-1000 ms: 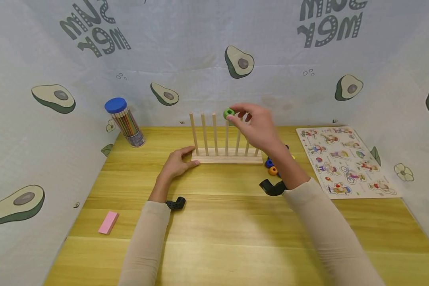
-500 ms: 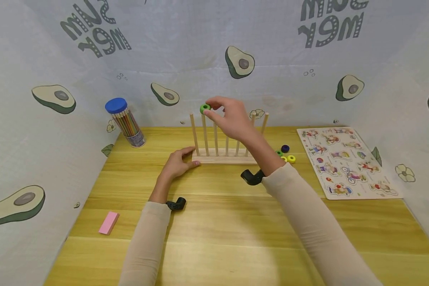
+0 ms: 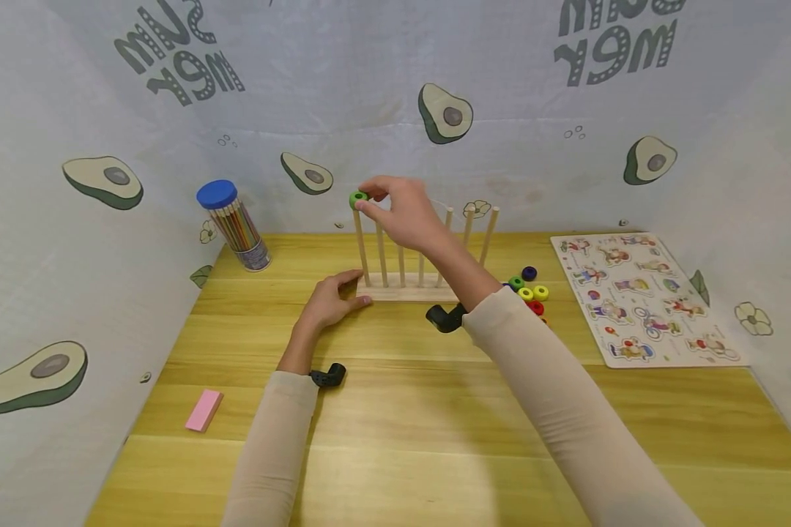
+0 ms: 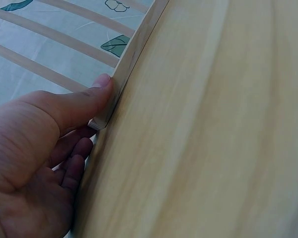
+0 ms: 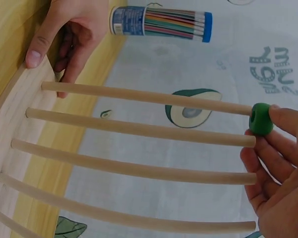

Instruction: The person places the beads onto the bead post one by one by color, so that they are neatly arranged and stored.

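Note:
A wooden peg rack [image 3: 409, 294] with a row of upright dowels stands on the table. My left hand [image 3: 328, 301] grips the left end of its base, thumb on the front face and fingers behind, as the left wrist view shows. Between thumb and fingers of my right hand [image 3: 405, 214] is a green bead [image 5: 261, 119] with a hole. The bead is at the very top of the leftmost dowel [image 5: 149, 97]; in the right wrist view the dowel's tip meets the bead's hole side. How far it is threaded I cannot tell.
Several loose beads, among them a yellow bead [image 3: 540, 293] and a dark blue bead [image 3: 529, 274], lie right of the rack, partly behind the right arm. A picture puzzle board [image 3: 639, 300] lies farther right. A pencil tub [image 3: 240, 230] and a pink block [image 3: 204, 410] are at left.
My right hand has carried the green bead leftward across the dowel tops to the leftmost dowel. More loose beads show at right. The left hand keeps its grip on the base.

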`<state>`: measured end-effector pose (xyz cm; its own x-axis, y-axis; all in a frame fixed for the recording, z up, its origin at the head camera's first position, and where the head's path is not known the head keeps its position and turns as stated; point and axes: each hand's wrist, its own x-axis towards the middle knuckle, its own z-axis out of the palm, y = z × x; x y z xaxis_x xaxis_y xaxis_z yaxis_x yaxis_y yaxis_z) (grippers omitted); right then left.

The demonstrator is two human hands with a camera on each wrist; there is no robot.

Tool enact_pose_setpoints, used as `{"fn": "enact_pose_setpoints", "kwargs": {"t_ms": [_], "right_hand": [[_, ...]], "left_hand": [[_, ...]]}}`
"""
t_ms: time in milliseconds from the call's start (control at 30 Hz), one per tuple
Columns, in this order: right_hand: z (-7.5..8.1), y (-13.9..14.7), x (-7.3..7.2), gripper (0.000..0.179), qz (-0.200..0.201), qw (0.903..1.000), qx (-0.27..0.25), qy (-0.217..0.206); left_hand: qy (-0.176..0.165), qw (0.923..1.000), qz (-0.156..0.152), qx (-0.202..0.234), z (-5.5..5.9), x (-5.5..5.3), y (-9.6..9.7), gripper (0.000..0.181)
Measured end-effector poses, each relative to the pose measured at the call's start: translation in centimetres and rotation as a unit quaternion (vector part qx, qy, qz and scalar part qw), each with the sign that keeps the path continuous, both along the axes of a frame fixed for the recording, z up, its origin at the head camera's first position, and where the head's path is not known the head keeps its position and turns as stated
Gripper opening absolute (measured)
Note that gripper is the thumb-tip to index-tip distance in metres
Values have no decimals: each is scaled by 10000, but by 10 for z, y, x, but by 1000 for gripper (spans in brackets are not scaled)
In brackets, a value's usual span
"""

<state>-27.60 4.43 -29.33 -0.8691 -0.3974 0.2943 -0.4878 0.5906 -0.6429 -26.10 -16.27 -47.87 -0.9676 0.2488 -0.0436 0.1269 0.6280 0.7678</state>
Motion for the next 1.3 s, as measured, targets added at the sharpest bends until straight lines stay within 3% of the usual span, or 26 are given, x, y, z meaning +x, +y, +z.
{"fn": "enact_pose_setpoints", "kwargs": {"t_ms": [400, 867, 1300], "right_hand": [[-5, -6, -2, 36, 138, 9996, 102, -203], [-5, -2, -1, 39, 96, 9998, 103, -114], [3, 49, 15, 44, -139, 9995, 127, 247]], "left_hand": [[-7, 10000, -1, 49, 0, -1, 1, 69], [-23, 10000, -6, 49, 0, -1, 1, 68], [-42, 10000, 33, -41, 0, 1, 1, 69]]}}
